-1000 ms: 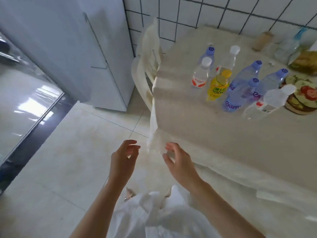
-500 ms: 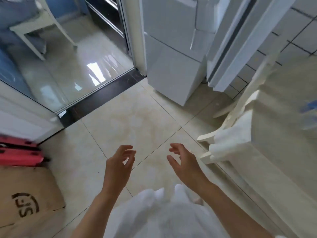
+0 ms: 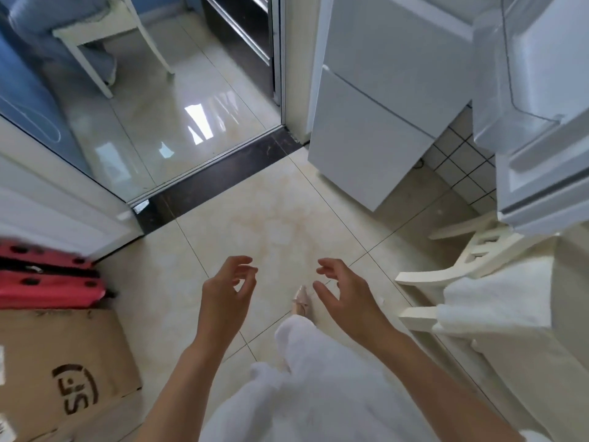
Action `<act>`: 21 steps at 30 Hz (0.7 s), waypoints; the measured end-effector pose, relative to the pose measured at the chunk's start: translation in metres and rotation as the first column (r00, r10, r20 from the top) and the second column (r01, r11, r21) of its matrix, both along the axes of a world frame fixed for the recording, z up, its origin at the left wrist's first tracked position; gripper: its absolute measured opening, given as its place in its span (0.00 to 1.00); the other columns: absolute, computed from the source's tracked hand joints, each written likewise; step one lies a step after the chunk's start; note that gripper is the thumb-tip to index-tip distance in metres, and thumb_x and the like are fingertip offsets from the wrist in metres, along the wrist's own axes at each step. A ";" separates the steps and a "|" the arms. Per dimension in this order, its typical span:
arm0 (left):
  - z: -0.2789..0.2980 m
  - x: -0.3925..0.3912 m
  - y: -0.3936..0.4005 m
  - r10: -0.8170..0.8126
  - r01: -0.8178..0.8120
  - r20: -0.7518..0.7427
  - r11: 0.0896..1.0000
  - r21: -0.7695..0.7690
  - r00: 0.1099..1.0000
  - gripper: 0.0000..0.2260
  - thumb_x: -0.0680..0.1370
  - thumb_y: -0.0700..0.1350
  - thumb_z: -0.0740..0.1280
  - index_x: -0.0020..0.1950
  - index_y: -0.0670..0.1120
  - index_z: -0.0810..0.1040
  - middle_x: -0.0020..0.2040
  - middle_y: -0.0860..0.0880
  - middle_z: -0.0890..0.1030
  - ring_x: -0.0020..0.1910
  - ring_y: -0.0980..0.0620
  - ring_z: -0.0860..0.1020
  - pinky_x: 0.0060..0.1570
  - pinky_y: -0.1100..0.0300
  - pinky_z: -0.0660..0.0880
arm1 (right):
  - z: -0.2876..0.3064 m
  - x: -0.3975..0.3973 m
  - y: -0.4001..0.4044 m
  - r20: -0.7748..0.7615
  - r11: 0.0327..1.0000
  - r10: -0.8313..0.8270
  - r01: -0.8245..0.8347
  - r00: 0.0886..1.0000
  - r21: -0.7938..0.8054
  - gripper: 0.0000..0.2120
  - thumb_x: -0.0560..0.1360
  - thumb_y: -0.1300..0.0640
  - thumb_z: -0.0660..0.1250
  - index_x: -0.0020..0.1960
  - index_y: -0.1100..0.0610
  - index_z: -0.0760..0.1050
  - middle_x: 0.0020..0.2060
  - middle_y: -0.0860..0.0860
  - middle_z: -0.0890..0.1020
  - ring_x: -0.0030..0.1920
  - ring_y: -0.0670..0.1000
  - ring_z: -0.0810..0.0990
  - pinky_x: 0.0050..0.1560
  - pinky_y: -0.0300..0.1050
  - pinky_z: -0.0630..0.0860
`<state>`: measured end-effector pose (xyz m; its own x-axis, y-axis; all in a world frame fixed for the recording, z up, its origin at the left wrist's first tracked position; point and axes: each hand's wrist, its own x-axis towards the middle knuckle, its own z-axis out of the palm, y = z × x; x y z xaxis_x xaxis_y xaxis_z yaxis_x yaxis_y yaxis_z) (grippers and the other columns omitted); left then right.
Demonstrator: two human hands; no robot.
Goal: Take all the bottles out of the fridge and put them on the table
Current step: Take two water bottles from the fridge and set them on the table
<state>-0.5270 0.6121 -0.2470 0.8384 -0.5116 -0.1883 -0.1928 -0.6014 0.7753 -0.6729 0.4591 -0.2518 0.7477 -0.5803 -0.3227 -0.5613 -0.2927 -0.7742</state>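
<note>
My left hand (image 3: pixel 228 293) and my right hand (image 3: pixel 345 293) hover over the tiled floor, both empty with fingers curled apart. The white fridge (image 3: pixel 376 122) stands ahead to the right, its lower drawers closed. Its open door (image 3: pixel 535 100) hangs at the upper right with clear shelf bins that look empty. The cloth-covered table (image 3: pixel 570 330) shows only as an edge at the right. No bottles are in view.
A white chair (image 3: pixel 459 275) draped with a towel sits between fridge and table. A cardboard box (image 3: pixel 60 374) and red cases (image 3: pixel 47 282) lie at the left. A dark door threshold (image 3: pixel 216 173) leads to another room with a stool.
My view has swung left from the table with its bottles toward the fridge. Both hands stay empty and have drifted slightly apart. One foot steps forward.
</note>
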 end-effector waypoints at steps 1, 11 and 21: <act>0.001 0.010 -0.009 -0.015 0.015 0.002 1.000 0.007 1.000 0.09 0.78 0.39 0.68 0.57 0.46 0.78 0.45 0.53 0.84 0.46 0.52 0.82 0.52 0.58 0.79 | 0.000 0.011 -0.008 0.008 1.000 -0.007 0.007 1.000 -0.005 0.19 0.78 0.51 0.64 0.67 0.50 0.67 0.57 0.43 0.77 0.61 0.42 0.73 0.58 0.34 0.67; 0.010 0.129 -0.124 -0.203 0.203 -0.016 0.971 0.128 0.979 0.13 0.78 0.41 0.69 0.62 0.49 0.75 0.51 0.53 0.83 0.47 0.57 0.80 0.45 0.74 0.71 | 0.022 0.138 -0.128 0.058 0.997 -0.010 0.014 0.998 -0.072 0.19 0.78 0.50 0.63 0.68 0.49 0.65 0.60 0.44 0.76 0.61 0.43 0.73 0.51 0.25 0.63; 0.014 0.240 -0.246 -0.295 0.296 -0.025 0.952 0.078 0.955 0.14 0.78 0.41 0.68 0.63 0.50 0.76 0.54 0.54 0.82 0.50 0.56 0.81 0.52 0.67 0.74 | 0.036 0.228 -0.239 0.055 0.987 -0.138 0.142 0.989 -0.072 0.19 0.78 0.49 0.63 0.67 0.49 0.65 0.60 0.45 0.75 0.60 0.46 0.73 0.60 0.41 0.69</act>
<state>-0.2868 0.3657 -0.2334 0.6492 -0.7189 -0.2483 -0.3621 -0.5792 0.7303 -0.4449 0.2198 -0.2159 0.6714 -0.7018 -0.2379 -0.5620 -0.2730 -0.7808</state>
